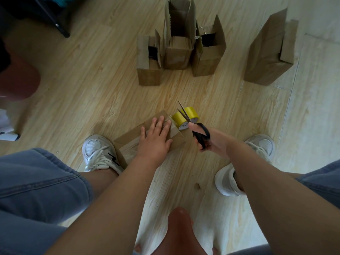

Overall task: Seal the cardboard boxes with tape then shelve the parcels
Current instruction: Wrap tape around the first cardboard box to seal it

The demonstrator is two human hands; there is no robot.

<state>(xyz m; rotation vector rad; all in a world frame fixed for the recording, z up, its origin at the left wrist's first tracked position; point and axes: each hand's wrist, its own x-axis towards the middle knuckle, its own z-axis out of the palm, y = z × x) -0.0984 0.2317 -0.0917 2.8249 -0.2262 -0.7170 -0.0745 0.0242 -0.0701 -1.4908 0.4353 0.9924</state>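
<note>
A small cardboard box lies on the wooden floor between my feet, with clear tape across its top. My left hand presses flat on the box, fingers straight. My right hand grips black-handled scissors, whose blades stand open over a yellow tape roll just past the box's far end. A strip of tape runs from the roll to the box.
Three open cardboard boxes stand in a row farther out on the floor, flaps up. A fourth open box stands to their right. My white shoes flank the box. Dark furniture fills the top left corner.
</note>
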